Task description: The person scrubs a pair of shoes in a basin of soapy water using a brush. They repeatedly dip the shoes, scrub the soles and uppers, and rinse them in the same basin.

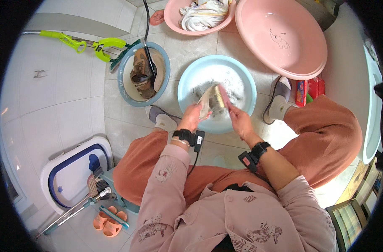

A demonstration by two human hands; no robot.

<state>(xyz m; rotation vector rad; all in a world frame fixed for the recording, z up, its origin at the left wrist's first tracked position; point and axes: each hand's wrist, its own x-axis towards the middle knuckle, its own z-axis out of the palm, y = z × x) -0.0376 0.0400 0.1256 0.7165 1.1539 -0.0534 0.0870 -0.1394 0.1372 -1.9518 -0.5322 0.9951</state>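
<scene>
Over a light-blue basin [183, 78] of sudsy water, my left hand [192, 116] grips one end of a beige insole [206, 100], its length pointing up and away. My right hand [241, 123] holds a pink-backed scrub brush [223, 96], with its pale bristles turned left toward the insole. Whether the bristles touch it I cannot tell. White foam [219, 72] floats on the water. To the left, a grey-blue basin [121, 91] holds a wet brown shoe [141, 71], a second pale insole [160, 74] and a black shower hose [148, 34].
Ahead stand a pink basin with white cloth [205, 19] and a large tilted pink basin [286, 60]. A green-handled mop [106, 48] leans on the left wall. A folded tub [68, 189], a broom [97, 186] and orange sandals [111, 223] lie lower left. Red packages [301, 93] sit beside my right foot.
</scene>
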